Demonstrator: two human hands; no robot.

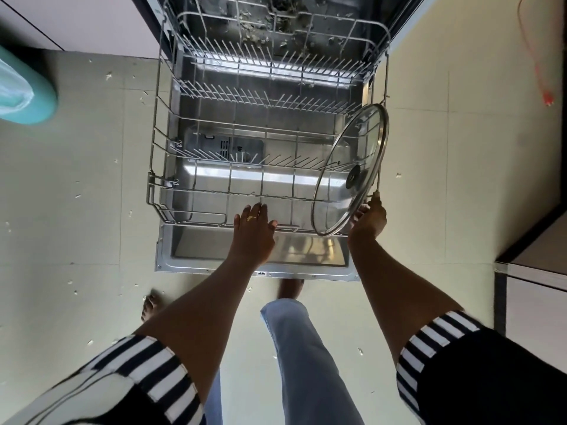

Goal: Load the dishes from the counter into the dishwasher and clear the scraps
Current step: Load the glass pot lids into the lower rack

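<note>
Right hand (369,220) gripping glass lid (349,170) over rack (159,124)

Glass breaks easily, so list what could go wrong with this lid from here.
The right hand grips the glass lid only at its lower rim, so it could slip and strike the rack. Tilted at the rack's right side, it may topple once released. Scraps in the tub might clog it.

teal bin (33,96) at left edge; orange cord (535,65) on tiled floor (92,154), top right; cabinet (537,271) lower right.
</note>
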